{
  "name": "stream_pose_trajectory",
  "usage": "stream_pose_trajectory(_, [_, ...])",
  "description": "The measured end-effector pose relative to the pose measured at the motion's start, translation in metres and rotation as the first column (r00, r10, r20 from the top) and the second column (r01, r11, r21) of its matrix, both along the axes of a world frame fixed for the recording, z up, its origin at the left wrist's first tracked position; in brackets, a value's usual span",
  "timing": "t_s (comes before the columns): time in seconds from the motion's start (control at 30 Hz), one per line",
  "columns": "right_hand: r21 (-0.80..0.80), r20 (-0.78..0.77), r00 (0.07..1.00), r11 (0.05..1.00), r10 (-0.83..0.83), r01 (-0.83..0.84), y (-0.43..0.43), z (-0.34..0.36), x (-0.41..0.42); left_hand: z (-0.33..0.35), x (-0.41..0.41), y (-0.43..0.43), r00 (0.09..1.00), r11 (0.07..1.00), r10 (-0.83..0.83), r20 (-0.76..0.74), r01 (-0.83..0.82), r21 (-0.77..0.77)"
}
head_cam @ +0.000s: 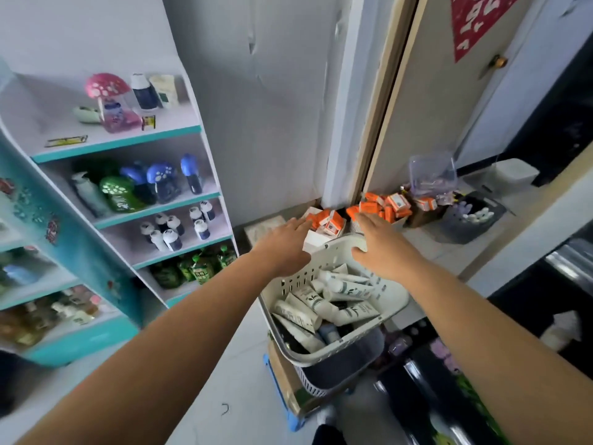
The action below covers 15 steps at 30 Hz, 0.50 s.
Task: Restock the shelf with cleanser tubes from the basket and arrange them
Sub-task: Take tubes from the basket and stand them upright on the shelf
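Left hand: over the far-left corner of the basket, palm down, fingers straight and close together, gripping nothing.
Right hand: over the basket's far rim, fingers straight and close together, thumb splayed toward the rim; cannot tell whether it touches.
Basket: white with slotted walls, tilted, sitting on a cardboard box that rests on a blue stool.
Cleanser tubes: white, heaped loosely inside the basket, lying crosswise from its far edge to its near-left corner; none in either hand.
Shelf: white with teal front edges, left of the basket; bottles stand on several tiers.
Orange boxes: piled on the floor against the wall, just beyond both hands' fingertips.
Dark basket: on the floor to the far right, well apart from the white one.
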State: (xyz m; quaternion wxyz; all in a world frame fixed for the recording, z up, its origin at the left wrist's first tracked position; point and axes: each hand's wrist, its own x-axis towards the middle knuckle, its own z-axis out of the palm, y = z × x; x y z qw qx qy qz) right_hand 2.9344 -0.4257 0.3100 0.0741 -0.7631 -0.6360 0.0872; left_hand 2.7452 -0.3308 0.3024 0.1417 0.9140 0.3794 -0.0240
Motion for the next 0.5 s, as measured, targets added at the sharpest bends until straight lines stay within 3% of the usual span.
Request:
stream_pose_trajectory(0.2, [-0.16,0.014,0.995,0.983,0.097,-0.093,0.023,-0.061,0.027,-0.057,0.018,0.016,0.997,0.985,0.044,-0.067,-0.055,-0.161])
stream_pose_trajectory(0.5, [-0.457,-0.067,0.995,0.884,0.071,-0.094,0.037,-0.141,0.073,-0.138,0.047,0.019,0.971,0.943,0.082,-0.225,-0.149,-0.299])
